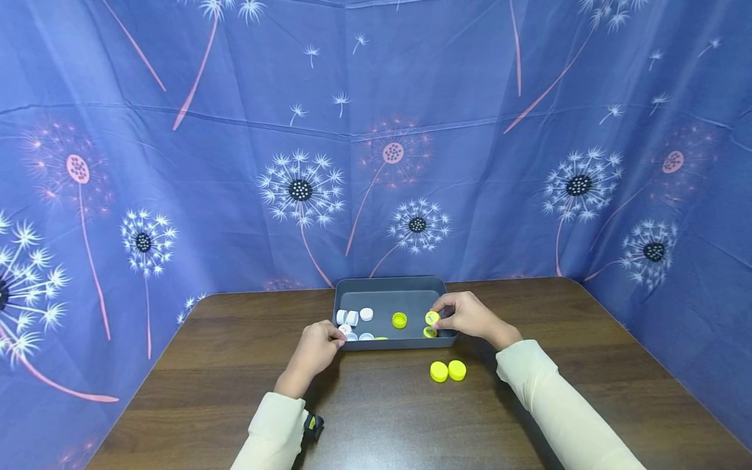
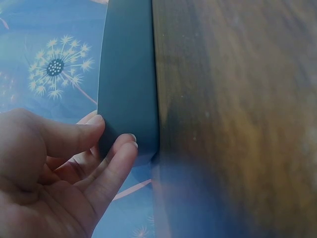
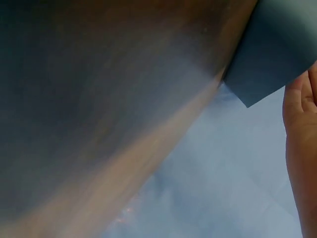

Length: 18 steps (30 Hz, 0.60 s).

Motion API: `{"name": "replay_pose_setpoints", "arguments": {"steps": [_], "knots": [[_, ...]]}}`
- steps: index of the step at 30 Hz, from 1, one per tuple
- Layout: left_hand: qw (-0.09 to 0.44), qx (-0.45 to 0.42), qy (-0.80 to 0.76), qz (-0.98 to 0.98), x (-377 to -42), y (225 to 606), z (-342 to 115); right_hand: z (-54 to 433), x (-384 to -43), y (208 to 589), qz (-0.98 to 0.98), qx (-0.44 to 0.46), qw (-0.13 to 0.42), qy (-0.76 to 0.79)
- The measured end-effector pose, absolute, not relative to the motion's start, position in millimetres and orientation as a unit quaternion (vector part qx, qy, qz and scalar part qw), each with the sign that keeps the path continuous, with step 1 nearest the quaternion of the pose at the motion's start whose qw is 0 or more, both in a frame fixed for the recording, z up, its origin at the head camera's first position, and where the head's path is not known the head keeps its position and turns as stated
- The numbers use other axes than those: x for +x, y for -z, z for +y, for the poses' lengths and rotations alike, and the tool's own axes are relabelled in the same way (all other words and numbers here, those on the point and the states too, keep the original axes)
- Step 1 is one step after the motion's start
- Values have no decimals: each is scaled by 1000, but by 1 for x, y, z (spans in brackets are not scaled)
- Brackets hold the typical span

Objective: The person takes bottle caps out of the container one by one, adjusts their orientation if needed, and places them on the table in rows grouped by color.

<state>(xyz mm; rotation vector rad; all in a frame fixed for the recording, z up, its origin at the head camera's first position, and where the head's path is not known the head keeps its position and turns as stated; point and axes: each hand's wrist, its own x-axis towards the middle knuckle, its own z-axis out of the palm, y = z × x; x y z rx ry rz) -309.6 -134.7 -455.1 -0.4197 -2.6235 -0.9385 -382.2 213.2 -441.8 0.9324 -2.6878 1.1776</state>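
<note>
A dark grey tray (image 1: 388, 344) holds white and yellow bottle caps. My right hand (image 1: 470, 316) reaches over its right side and pinches a yellow bottle cap (image 1: 432, 318) with a printed face. Below that one, another yellow cap (image 1: 429, 332) lies in the tray, and a yellow cap (image 1: 399, 320) rests hollow side up near the middle. My left hand (image 1: 317, 349) grips the tray's front left corner; in the left wrist view its thumb (image 2: 84, 135) is at the rim and other fingers touch the outer wall. Several white caps (image 1: 366, 314) lie beside it. The right wrist view hides the right fingertips.
Two yellow caps (image 1: 448, 371) stand side by side on the brown wooden table (image 1: 376, 411), in front of the tray. A blue dandelion-print cloth (image 1: 352, 163) hangs behind and around the table. A small black device (image 1: 314, 425) sits by the left sleeve.
</note>
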Motion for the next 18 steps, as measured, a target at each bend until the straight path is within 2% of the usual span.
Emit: {"name": "replay_pose_setpoints", "arguments": {"steps": [18], "knots": [[154, -147, 333, -919, -309, 456, -135, 233, -347, 435, -870, 274, 88, -401]]}}
